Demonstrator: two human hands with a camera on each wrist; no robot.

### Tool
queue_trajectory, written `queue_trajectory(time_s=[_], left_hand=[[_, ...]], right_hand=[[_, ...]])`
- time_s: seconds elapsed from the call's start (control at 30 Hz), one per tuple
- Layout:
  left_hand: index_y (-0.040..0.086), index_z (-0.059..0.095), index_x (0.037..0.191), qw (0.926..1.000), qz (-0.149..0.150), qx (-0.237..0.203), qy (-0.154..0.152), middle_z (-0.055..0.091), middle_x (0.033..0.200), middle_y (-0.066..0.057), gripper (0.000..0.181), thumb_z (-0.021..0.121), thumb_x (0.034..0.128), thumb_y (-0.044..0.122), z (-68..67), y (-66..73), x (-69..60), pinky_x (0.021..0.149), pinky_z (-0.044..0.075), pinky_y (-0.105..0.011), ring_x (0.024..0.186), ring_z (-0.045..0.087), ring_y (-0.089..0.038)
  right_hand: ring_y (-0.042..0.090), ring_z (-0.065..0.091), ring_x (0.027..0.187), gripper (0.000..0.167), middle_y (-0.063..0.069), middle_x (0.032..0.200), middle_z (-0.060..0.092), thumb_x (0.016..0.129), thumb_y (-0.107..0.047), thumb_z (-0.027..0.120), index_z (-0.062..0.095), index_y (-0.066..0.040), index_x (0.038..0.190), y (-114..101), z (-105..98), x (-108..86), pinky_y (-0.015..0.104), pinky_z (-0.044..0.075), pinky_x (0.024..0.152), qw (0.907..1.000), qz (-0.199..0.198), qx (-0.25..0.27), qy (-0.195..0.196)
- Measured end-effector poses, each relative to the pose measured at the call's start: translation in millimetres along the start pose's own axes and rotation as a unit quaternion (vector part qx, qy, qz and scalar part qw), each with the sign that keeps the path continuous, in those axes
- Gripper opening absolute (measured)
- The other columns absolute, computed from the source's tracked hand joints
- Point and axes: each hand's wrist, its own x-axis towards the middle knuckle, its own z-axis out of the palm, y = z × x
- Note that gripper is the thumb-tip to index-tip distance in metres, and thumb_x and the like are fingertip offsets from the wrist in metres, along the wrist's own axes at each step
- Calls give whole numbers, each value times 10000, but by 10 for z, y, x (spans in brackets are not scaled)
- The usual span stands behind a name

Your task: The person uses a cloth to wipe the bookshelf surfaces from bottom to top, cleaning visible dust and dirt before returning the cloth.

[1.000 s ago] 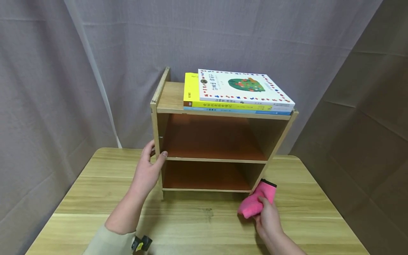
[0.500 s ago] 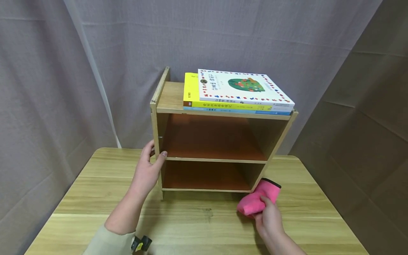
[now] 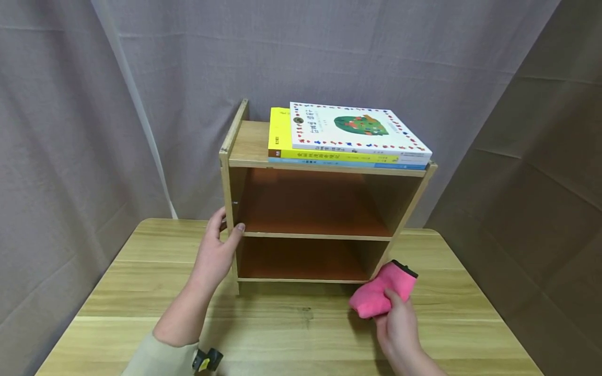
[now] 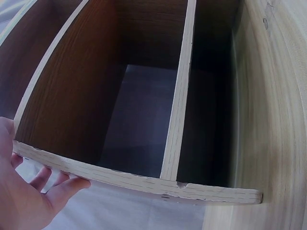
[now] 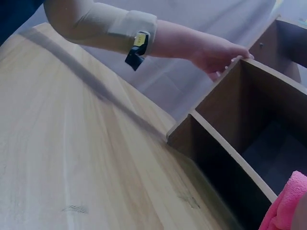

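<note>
A small wooden shelf (image 3: pixel 310 236) stands on the table. My left hand (image 3: pixel 215 256) grips its left side panel, the thumb on the front edge and the fingers round the outer face; the left wrist view shows those fingers (image 4: pixel 67 189) against the panel's outside. At the lower right corner of the shelf, my right hand (image 3: pixel 398 324) holds a folded pink cloth (image 3: pixel 383 290) with a black edge, the thumb pressed on top. The cloth lies against the foot of the right panel. Only a corner of the pink cloth (image 5: pixel 288 203) shows in the right wrist view.
On the shelf's top lies a stack of books: a white one (image 3: pixel 357 128) uppermost, a yellow one (image 3: pixel 278 130) and a blue one beneath. Grey curtain (image 3: pixel 188 68) hangs behind, with a darker fabric wall at right. The wooden table (image 3: pixel 282 339) extends in front.
The black-edged end of the pink cloth has shifted a little to the right and up beside the right panel. My left hand has kept its place on the shelf.
</note>
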Motion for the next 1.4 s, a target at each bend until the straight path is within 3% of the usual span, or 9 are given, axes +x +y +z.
queue_trajectory(time_s=[0.23, 0.53, 0.67, 0.8, 0.9, 1.03, 1.2, 1.27, 1.4], left_hand=[[282, 424, 1461, 10000, -25, 26, 21, 373, 1488, -27, 494, 581, 999, 363, 6, -10, 10, 989, 446, -541, 1332, 399, -295], [280, 415, 1468, 10000, -89, 23, 2, 370, 1492, -28, 507, 581, 997, 367, 6, -21, 3, 992, 446, -546, 1339, 392, -298], [280, 418, 1468, 10000, -62, 6, 12, 373, 1491, -23, 507, 584, 996, 364, 8, -25, 2, 991, 446, -541, 1336, 395, -294], [279, 419, 1466, 10000, -52, -12, 11, 377, 1488, -26, 502, 583, 998, 360, 9, -33, 5, 992, 443, -544, 1335, 396, -301], [280, 420, 1464, 10000, -54, -8, 16, 380, 1484, -27, 501, 583, 997, 363, 8, -37, 7, 993, 441, -547, 1334, 397, -303], [284, 416, 1467, 10000, -33, 44, 46, 384, 1481, -29, 511, 586, 994, 377, 6, -41, 8, 987, 446, -544, 1332, 401, -302], [292, 413, 1470, 9999, -33, 90, 63, 386, 1482, -23, 516, 585, 993, 385, 6, -46, 11, 977, 453, -544, 1331, 404, -300], [291, 413, 1469, 9999, -31, 91, 65, 388, 1480, -25, 513, 584, 994, 383, 6, -47, 14, 979, 450, -547, 1330, 403, -303], [282, 418, 1467, 9999, 9, 84, 64, 387, 1479, -38, 506, 584, 997, 370, 4, -36, 15, 982, 447, -550, 1328, 402, -314]], right_hand=[[122, 460, 1254, 301, 40, 1402, 381, 1069, -103, 337, 341, -219, 1347, 74, 30, -70, 229, 456, 982, 9976, -312, -623, 2], [159, 338, 1370, 406, 45, 1486, 305, 1078, -160, 353, 228, -174, 1464, 106, 37, -167, 239, 339, 1105, 9896, -365, -1392, -90], [154, 375, 1341, 417, 65, 1475, 323, 1080, -178, 355, 212, -141, 1470, 133, 58, -186, 219, 365, 1076, 9864, -484, -1571, -33], [171, 356, 1335, 470, 88, 1480, 310, 1075, -157, 357, 175, -78, 1501, 145, 89, -213, 178, 364, 1031, 9765, -665, -2052, 0], [222, 334, 1356, 495, 140, 1497, 315, 1062, -93, 359, 169, -41, 1516, 157, 83, -225, 134, 359, 992, 9626, -848, -2572, -82], [224, 345, 1344, 544, 183, 1494, 356, 1015, 18, 397, 218, -39, 1525, 193, 52, -222, 83, 338, 954, 9361, -1239, -3280, -277], [192, 340, 1292, 648, 162, 1448, 367, 866, 173, 468, 364, -30, 1472, 247, 33, -195, 51, 234, 984, 8920, -2039, -3994, -567], [228, 339, 1292, 668, 172, 1435, 360, 814, 205, 487, 400, -8, 1441, 263, 23, -179, 38, 207, 984, 8707, -2398, -4239, -681], [302, 339, 1310, 688, 192, 1449, 358, 768, 229, 487, 421, 3, 1414, 280, 6, -153, 23, 187, 1005, 8399, -2891, -4493, -958]])
